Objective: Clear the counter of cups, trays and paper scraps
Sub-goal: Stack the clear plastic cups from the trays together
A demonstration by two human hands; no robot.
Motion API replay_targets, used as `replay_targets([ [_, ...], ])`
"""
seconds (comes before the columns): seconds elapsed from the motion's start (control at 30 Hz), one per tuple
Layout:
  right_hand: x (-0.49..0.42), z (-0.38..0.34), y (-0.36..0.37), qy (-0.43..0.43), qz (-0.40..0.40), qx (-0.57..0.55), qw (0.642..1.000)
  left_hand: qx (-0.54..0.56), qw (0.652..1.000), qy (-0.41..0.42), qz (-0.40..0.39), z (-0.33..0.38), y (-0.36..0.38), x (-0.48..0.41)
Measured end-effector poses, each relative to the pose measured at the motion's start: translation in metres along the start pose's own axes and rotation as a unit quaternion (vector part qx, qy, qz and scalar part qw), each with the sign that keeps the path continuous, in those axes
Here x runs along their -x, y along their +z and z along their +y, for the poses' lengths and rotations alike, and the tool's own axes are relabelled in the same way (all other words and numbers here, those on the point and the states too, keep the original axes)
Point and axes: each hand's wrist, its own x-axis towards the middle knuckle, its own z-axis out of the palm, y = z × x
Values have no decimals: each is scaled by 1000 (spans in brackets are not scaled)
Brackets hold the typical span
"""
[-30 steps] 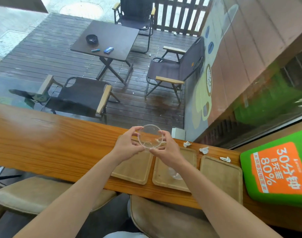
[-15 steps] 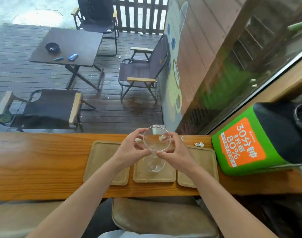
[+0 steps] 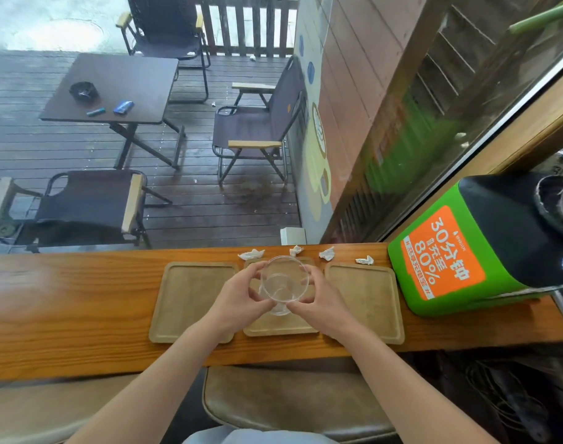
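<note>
- Cup (image 3: 284, 280), clear plastic, is being gripped at its rim between both hands above the middle tray (image 3: 281, 325); a second clear cup seems to be sitting under or inside it, but I cannot tell whether they are nested.
- Left hand (image 3: 241, 299) is clasping the cup's left side, fingers curled round the rim.
- Right hand (image 3: 318, 298) is clasping the right side the same way.
- Left tray (image 3: 190, 302) and right tray (image 3: 366, 299) are lying bare on the counter (image 3: 65, 309), flanking the middle one.
- Four paper scraps are lying along the far edge, e.g. (image 3: 251, 254) and (image 3: 364, 260).
- Progress judged: early. Cups are being gathered; all three trays and all scraps are remaining on the counter.
- Green charging station (image 3: 450, 251) is standing at the right end.
</note>
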Motion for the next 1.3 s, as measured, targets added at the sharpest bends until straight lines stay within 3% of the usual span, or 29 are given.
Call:
replay_targets([
  [0.27, -12, 18, 16, 5, -20, 48, 999, -104, 994, -26, 17, -15, 11, 4],
  [0.6, -28, 32, 26, 35, -38, 89, 995, -106, 992, -75, 1, -22, 25, -1],
  [1.3, -43, 50, 33, 44, -80, 69, 993, -86, 985, -140, -52, -41, 35, -9],
])
